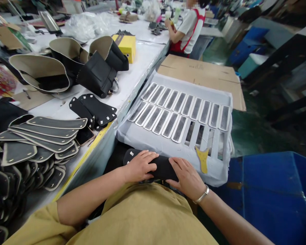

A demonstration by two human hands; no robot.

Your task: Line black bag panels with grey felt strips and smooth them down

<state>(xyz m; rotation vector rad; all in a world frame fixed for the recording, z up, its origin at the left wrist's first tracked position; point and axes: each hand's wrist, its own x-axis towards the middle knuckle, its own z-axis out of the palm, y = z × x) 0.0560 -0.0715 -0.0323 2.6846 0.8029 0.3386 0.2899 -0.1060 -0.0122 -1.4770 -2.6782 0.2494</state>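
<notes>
A black leather bag panel [164, 167] with small white tabs at its left end lies across my lap, in front of the tray. My left hand [142, 165] grips it near the middle, fingers curled over the top. At the other end, my right hand [188, 177] is closed on the panel, thumb at the near edge. The panel's underside is hidden. Just beyond stands a cloth-lined tray [127, 133] with two rows of grey, white-edged strips [172, 99]. A yellow forked piece [203, 159] rests on its near right part.
On the left table [140, 64] are open black bags [98, 73], stacked grey-black panels [44, 131], black tabbed pieces [98, 109], a phone [84, 136] and a yellow box [129, 47]. Cardboard [201, 73] lies behind the tray; a blue bin [272, 194] stands right. A person [187, 29] works farther back.
</notes>
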